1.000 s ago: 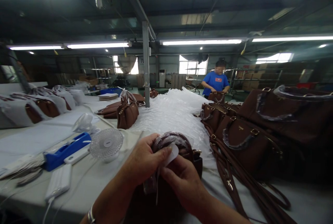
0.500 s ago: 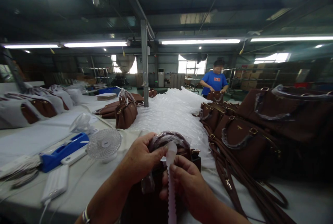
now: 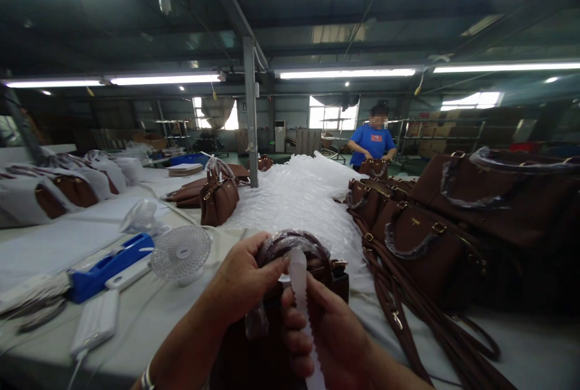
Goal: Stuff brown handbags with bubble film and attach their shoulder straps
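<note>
A dark brown bag (image 3: 254, 354) stands at the table's near edge, its handles (image 3: 294, 242) covered in clear film. My left hand (image 3: 251, 278) is closed on the handles, with its thumb beside the top of a white strip with a serrated edge (image 3: 299, 281). The strip runs down across the front of the bag. My right hand (image 3: 324, 326) is curled around the strip, its fingers behind it and the thumb at its right edge. A film-wrapped tag (image 3: 257, 320) hangs below my left hand.
On the left lie a blue tape dispenser (image 3: 111, 266), a small white fan (image 3: 182, 252) and a power strip (image 3: 96, 323). White wrapping sheets (image 3: 299, 197) are heaped ahead. Brown bags (image 3: 421, 239) with long straps fill the right. A person in blue (image 3: 372, 141) stands beyond.
My right hand has shifted its grip, with its fingers now curled visibly behind the strip. The strip's lower end has swung to the right. My left hand has hardly moved.
</note>
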Motion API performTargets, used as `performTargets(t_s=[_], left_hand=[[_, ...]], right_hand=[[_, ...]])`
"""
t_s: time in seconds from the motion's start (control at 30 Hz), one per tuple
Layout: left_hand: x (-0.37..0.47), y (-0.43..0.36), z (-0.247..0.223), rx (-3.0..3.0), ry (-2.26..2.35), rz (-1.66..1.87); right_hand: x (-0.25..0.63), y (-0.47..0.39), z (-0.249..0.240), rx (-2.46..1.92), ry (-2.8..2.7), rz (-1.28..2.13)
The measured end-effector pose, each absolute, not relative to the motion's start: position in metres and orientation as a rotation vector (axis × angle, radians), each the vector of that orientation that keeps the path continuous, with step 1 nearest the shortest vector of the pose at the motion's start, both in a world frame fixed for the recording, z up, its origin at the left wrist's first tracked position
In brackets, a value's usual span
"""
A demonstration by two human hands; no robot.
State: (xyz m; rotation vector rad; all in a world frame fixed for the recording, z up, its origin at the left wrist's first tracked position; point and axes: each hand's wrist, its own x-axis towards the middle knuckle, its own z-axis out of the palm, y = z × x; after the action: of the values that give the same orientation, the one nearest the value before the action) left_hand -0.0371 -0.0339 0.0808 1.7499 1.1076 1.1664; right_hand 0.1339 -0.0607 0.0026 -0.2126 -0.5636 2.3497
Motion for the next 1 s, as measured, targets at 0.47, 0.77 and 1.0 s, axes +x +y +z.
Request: performTargets(t_s=[0.47,0.77,1.0], left_hand=[[-0.050,-0.027,0.078,1.809,1.117,1.085],[-0.045,-0.030,0.077,1.804,1.034,1.141],[-0.035,-0.041,0.073,1.607,1.138,1.376]], right_hand=[[0.137,-0.063,-0.007,-0.789,-0.910,1.602],[0.134,-0.064,-0.003,-0.859,-0.982,1.454],[0.115,-0.053,0.009,-0.791,-0.982,1.427]])
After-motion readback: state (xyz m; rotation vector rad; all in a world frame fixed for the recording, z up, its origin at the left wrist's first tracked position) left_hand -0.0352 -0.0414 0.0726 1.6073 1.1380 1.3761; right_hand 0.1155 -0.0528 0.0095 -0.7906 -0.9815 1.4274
